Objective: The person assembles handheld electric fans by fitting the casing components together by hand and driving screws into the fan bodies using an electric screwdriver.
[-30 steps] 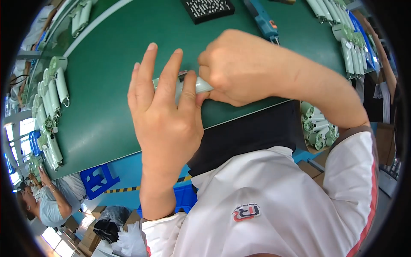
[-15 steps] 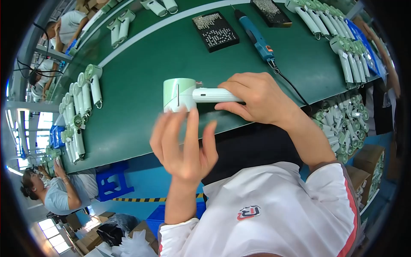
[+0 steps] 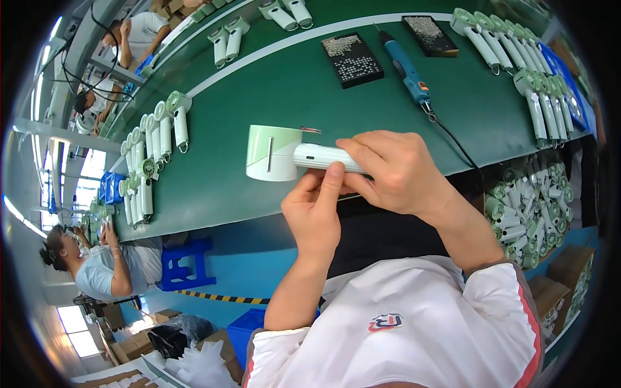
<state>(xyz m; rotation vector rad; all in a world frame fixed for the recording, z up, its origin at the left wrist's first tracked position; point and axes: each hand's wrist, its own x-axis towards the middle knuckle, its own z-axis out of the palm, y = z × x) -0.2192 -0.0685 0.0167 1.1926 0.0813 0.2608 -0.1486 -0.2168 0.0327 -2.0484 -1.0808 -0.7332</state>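
Over the near edge of the bench I hold a handheld fan (image 3: pixel 275 154) sideways. Its round head is pale green and white with a slot in the side, and thin reddish wires (image 3: pixel 310 130) stick out beside the neck. My right hand (image 3: pixel 394 168) is closed around the far end of the white ribbed handle (image 3: pixel 320 155). My left hand (image 3: pixel 315 210) pinches that handle from below, its thumb pressed on the side near the right fingers. The handle's end is hidden by my right hand.
On the green bench (image 3: pixel 259 90) lie a blue electric screwdriver (image 3: pixel 406 70) with a cord and two black trays (image 3: pixel 352 59) of small metal parts. Rows of fans (image 3: pixel 155 132) stand left and right (image 3: pixel 543 103). A heaped box of fan parts (image 3: pixel 527 207) is at right; co-workers sit left.
My left hand has come up from below the fan head and closed on the handle. The handle now tilts slightly down to the right. The whole view has shifted a little.
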